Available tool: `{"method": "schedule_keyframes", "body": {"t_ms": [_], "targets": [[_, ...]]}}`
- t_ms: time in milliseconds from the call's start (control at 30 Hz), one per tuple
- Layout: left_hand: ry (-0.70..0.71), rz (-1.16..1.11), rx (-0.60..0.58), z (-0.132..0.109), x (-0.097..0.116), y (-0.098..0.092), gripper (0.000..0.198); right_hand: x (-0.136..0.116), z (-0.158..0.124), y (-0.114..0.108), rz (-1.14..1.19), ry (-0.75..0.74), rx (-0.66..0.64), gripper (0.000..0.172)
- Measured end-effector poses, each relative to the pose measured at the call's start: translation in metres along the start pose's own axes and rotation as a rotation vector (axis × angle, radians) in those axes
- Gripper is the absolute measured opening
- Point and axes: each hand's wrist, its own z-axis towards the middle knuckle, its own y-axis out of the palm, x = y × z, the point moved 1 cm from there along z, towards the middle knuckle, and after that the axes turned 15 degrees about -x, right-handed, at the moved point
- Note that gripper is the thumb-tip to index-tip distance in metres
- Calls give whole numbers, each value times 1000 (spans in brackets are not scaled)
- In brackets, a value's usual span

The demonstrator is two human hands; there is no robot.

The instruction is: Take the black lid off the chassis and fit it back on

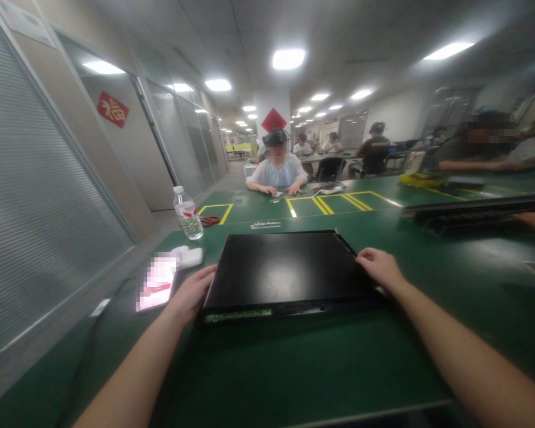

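A flat black panel (285, 267), like a screen lying face down, rests on the green table (321, 368) in front of me. A thin green strip runs along its near edge. My left hand (191, 292) grips the panel's left edge, fingers curled against it. My right hand (378, 266) holds the right edge near the far corner, fingers bent over the rim.
A lit phone (157, 289) and a white case (191, 257) lie left of the panel, a water bottle (188, 213) and red scissors (210, 221) beyond. Another dark panel (477, 213) lies at right. A seated person (277, 169) works opposite; others sit further back.
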Motion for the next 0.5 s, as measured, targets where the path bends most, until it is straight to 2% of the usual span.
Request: {"method": "schedule_keyframes", "body": {"t_ms": [267, 400, 500], "targets": [[37, -43, 53, -2, 1, 6, 28, -2, -1, 1, -38, 24, -1, 14], [39, -25, 69, -5, 0, 8, 43, -3, -1, 1, -26, 14, 10, 14], [72, -36, 48, -6, 0, 8, 46, -4, -2, 0, -20, 10, 8, 13]]}}
